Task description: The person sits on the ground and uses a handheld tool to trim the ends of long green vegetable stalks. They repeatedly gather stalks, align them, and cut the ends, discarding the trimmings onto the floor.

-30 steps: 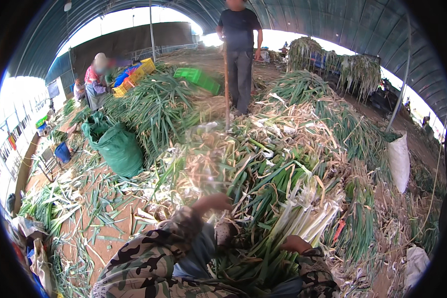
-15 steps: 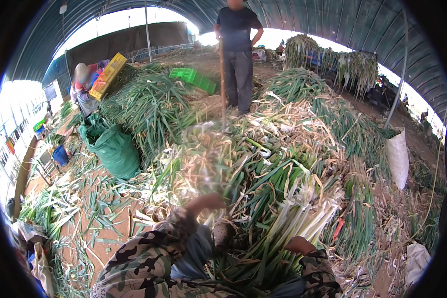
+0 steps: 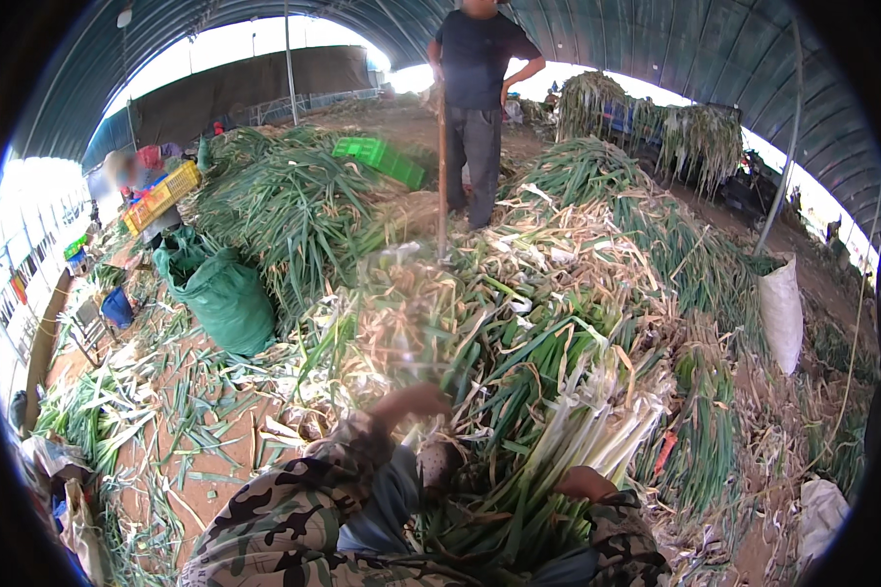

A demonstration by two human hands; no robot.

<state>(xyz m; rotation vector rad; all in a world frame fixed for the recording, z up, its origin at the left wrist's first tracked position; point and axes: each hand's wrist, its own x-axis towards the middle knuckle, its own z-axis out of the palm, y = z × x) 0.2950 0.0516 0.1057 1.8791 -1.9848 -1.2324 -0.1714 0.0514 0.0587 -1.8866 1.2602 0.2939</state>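
Observation:
Long green onions (image 3: pixel 582 421) with white stalks lie across my lap and lean onto the pile before me, white ends pointing up and right. My right hand (image 3: pixel 585 483) lies at the right side of these stalks, fingers curled against them; its grip is only partly visible. My left hand (image 3: pixel 414 401) is stretched forward over the near edge of the heap, beside dry husks and leaves. Its fingers are too blurred to read, and a smudge covers the picture just beyond it. Both forearms wear camouflage sleeves (image 3: pixel 294 499).
A person (image 3: pixel 475 108) with a wooden pole (image 3: pixel 441 166) stands behind the onion heap. At left, another person holds a yellow crate (image 3: pixel 162 199) near a full green sack (image 3: pixel 227 298). A green crate (image 3: pixel 379 161) lies farther back; a white sack (image 3: pixel 781 313) stands at right.
The person at left has moved left and lowered the yellow crate. My left hand has shifted slightly right, my right hand slightly left. The standing person's bent arm has moved outward.

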